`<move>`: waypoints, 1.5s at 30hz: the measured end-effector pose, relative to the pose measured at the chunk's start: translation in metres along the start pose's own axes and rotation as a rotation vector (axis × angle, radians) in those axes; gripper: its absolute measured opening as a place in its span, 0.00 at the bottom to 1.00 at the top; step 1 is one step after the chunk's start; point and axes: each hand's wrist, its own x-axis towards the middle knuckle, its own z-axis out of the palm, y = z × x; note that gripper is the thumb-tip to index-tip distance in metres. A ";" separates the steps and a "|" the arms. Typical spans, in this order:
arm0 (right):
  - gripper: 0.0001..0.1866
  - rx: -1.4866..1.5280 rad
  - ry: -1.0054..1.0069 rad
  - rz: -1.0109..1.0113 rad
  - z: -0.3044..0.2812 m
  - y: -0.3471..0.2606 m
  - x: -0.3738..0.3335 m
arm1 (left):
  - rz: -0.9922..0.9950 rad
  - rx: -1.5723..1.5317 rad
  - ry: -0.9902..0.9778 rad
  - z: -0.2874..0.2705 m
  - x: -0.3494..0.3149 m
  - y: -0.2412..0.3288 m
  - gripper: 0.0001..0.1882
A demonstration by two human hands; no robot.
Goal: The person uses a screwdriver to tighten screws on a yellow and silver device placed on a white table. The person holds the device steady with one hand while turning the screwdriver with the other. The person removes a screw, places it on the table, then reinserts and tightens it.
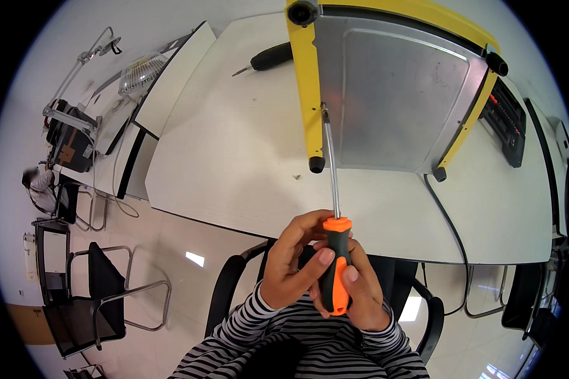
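Through the head view I have the left hand [289,268] and the right hand [367,295] both wrapped around the dark-green-and-orange handle of a long steel-shafted screwdriver [337,225], the left one set slightly farther up toward the collar. Its long axis runs away from me, leaning a little left, with the tip at the inner edge of the yellow left rail [308,95] beside the grey sheet-metal panel [401,101], above the white bench [227,139]; I can read no brand, label or writing on any of them.
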 end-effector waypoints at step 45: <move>0.36 0.212 -0.031 0.025 0.013 0.021 -0.004 | -0.206 -0.634 -0.111 -0.010 0.007 0.003 0.18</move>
